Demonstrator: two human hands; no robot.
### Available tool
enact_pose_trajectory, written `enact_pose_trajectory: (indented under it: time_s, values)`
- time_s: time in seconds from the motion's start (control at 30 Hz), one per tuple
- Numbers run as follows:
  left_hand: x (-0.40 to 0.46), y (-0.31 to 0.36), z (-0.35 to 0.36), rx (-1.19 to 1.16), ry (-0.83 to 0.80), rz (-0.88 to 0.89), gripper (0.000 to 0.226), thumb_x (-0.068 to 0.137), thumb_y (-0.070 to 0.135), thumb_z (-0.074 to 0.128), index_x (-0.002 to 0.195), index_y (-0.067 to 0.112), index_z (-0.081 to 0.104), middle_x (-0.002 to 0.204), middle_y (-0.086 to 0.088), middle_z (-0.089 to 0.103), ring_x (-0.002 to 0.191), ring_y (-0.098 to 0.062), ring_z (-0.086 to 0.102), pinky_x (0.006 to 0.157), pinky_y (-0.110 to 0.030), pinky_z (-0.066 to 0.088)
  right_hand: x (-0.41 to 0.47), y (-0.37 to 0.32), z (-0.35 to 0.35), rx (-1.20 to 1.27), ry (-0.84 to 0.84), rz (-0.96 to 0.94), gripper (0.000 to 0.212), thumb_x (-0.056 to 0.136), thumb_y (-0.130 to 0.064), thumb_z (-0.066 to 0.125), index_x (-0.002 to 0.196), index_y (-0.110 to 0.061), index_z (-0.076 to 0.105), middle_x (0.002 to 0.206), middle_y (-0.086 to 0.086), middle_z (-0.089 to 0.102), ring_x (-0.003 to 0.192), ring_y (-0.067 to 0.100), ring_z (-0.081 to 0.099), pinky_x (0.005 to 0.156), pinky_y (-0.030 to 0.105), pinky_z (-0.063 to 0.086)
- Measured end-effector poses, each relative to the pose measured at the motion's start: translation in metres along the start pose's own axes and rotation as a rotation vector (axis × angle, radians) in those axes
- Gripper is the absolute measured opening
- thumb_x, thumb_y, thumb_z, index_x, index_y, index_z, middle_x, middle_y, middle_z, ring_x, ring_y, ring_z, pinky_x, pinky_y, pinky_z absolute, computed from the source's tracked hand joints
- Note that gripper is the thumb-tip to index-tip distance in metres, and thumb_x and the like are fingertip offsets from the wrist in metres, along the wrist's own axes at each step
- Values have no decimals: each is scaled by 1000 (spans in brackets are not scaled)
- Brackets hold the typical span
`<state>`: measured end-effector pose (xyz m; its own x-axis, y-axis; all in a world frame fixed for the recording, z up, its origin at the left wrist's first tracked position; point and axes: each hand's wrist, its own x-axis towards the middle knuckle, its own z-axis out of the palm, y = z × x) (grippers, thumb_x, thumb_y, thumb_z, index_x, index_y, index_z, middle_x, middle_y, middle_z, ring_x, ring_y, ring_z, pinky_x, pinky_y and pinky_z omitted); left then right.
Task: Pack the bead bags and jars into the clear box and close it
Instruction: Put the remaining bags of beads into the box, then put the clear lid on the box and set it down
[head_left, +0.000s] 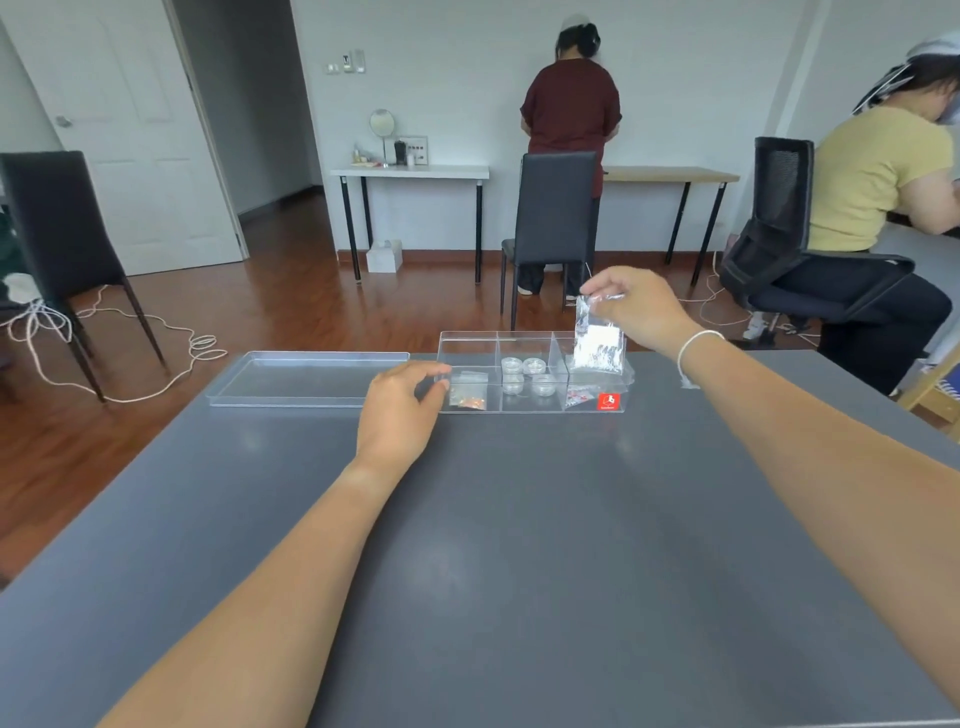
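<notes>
Nearly packed — my right hand (636, 306) pinches the clear bag of white beads (597, 345) over the clear compartmented box (532, 402) near the worktop's far edge; my left hand (400, 405), fingers loosely apart, steadies its end — the clear flat lid (306, 376) still lies off.

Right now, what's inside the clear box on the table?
The clear box has three sections: a bag with orange beads on the left, four small round jars in the middle, a red-and-white bag on the right. The white bag in the right hand hides that section's back.

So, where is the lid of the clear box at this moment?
In the head view the lid lies flat on the grey table, at its far edge, left of the clear box and just beyond the left hand.
</notes>
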<state>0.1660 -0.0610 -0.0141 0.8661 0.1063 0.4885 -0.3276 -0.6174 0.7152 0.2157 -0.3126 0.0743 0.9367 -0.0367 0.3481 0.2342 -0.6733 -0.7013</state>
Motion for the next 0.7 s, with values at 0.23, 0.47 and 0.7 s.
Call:
enact_pose_trajectory:
  time_s: [0.23,0.47,0.7]
  values:
    - [5,-3,1,-34,-13,-52,17,86,18,57,97,24,68,94,10,58,70,-2,48,61,0,36,-4,18,20,-97,-114,21,20,84,-8,57,100,-17,66,113,6,62,96,19,55,66,14,41]
    - [5,-3,1,-41,-17,-71,17,87,19,56,98,26,67,94,10,57,67,2,48,58,-3,36,-11,23,26,-279,-111,-97,26,82,-5,57,103,-18,66,118,10,58,108,27,51,100,37,40]
    - [2,-3,-3,-73,-18,-101,21,87,18,55,104,25,66,96,11,60,79,-7,50,75,-20,39,-28,10,27,-208,-49,-154,21,84,-8,56,99,-17,67,117,8,59,109,26,52,98,35,39]
